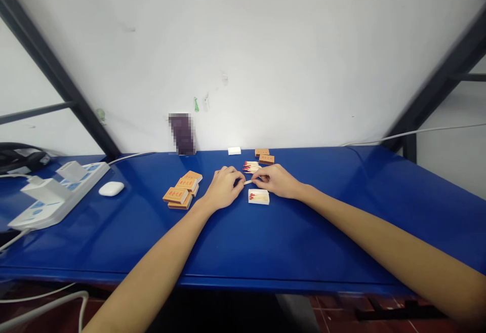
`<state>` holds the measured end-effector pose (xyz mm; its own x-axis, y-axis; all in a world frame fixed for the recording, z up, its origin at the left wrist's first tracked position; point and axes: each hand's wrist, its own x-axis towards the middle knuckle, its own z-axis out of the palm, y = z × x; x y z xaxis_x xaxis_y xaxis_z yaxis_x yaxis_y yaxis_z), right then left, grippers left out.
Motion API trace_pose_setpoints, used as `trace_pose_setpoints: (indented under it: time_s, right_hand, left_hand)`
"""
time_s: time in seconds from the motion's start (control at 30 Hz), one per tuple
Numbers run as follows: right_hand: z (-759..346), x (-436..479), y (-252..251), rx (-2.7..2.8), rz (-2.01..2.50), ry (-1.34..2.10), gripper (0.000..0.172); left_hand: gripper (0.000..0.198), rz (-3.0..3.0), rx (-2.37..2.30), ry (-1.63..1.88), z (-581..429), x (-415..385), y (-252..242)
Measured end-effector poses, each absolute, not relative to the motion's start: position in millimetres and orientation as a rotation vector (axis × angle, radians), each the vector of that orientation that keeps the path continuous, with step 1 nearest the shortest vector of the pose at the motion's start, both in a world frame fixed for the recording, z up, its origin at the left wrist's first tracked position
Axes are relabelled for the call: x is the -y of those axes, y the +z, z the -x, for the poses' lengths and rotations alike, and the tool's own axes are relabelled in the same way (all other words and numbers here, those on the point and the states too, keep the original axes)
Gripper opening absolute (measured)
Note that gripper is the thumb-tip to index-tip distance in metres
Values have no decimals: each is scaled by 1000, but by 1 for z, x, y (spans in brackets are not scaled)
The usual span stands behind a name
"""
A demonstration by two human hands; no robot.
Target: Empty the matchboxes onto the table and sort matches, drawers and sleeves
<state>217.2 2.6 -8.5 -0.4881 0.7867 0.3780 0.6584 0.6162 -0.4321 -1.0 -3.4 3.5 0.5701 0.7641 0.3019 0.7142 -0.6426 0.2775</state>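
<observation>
My left hand (227,185) is closed in a pinch at the left end of a pale matchstick (248,182). The fingertips of my right hand (279,180) pinch its other end; whether it is one match or a few pressed together is hard to see. Just below the fingers sits an open white matchbox tray (258,202) with several red-tipped matches (258,197) in it. Behind my hands lies a loose pile of red-headed matches (251,167), partly covered by my right hand.
Several orange matchboxes (180,191) are stacked left of my left hand. Two more matchboxes (265,157) and a small white box (234,151) lie near the wall. A white earbud case (111,188) and a power strip (56,206) with plugs occupy the left side of the blue table (243,252).
</observation>
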Motion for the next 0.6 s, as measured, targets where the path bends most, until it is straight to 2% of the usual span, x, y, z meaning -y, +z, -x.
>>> trace_pose_setpoints:
  time_s: [0.13, 0.37, 0.6]
  right_hand:
    - [-217, -2, -10, 2272, 1106, 296, 18]
    - [-215, -4, -8, 2113, 1421, 92, 14]
    - [-213, -2, -4, 2153, 1487, 34, 9]
  left_hand:
    - [21, -2687, -1232, 581, 2, 4, 3]
    - [18, -2701, -1180, 563, 2, 2, 2]
    - [15, -2658, -1165, 593, 1, 4, 2]
